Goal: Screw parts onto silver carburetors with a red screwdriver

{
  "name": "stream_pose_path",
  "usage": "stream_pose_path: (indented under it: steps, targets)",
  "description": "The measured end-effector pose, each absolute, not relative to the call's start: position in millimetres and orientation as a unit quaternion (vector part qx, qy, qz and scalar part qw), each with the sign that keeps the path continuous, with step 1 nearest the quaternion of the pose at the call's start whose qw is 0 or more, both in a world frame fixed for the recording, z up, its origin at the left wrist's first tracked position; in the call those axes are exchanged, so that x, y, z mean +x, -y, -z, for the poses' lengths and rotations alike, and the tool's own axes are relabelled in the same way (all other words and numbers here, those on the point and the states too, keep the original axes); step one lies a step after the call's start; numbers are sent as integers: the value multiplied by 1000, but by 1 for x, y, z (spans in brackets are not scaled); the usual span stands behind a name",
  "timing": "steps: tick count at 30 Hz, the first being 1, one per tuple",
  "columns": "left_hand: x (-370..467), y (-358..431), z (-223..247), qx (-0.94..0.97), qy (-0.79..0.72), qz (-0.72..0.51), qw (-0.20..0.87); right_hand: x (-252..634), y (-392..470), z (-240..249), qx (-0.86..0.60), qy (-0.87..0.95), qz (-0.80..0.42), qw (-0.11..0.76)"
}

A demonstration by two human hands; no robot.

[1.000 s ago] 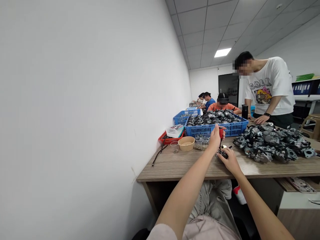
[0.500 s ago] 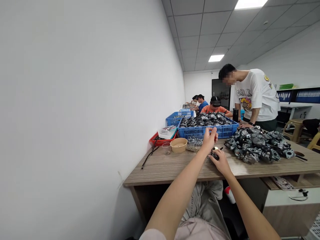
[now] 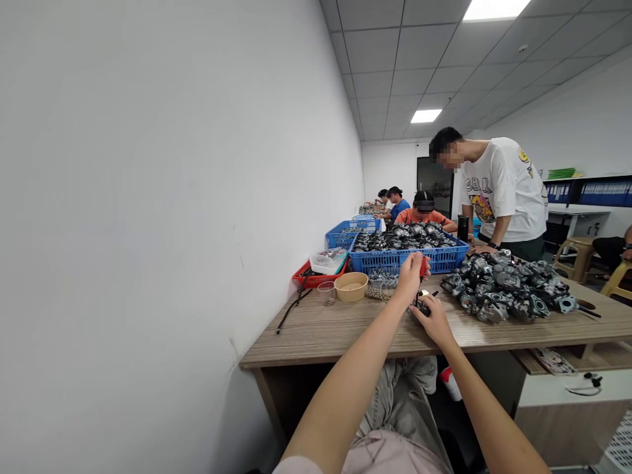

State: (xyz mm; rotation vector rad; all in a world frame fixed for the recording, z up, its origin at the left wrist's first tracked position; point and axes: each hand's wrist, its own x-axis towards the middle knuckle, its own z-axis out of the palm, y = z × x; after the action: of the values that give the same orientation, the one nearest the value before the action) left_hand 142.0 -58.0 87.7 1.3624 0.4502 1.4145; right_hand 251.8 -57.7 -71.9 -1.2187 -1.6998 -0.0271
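1. Table (image 3: 316, 332), wood-grained, lower centre to right of the frame; bears everything below.
2. Heap of metal parts (image 3: 503, 283), right of the frame, grey and black, piled loosely.
3. Blue basket (image 3: 409, 261), centre right, plastic, filled with similar parts; nearer the viewer, a tan bowl (image 3: 351, 292) and a clear cup (image 3: 326, 294), side by side.
4. Left hand (image 3: 409, 276), right of centre. Fingers curled closed around the red handle of an upright tool; the thumb side is uppermost. Exact fingertip placing hidden.
5. Right hand (image 3: 436, 319), just below and to the right of the left. Fingers part-bent, little spread, thumb and fingertips against a small metal part on the table.
6. Small metal part (image 3: 423, 307), one piece, dark and silvery, between the hands, largely covered. Judged stiff, fairly heavy for its size, smooth enough to slip or turn; slim projections likely the weaker points. Best gripped by the solid body, from both sides.
7. Red-handled tool (image 3: 422, 267), likely a screwdriver: rigid, light, held by the handle, dark shaft pointing down at the part.
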Motion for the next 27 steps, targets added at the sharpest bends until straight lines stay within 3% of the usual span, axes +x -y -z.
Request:
stream_pose_path:
  steps: [27]
  targets:
    - [138,47,-81,573,-187,-578,550,251,55,75,-498,707,24,503]
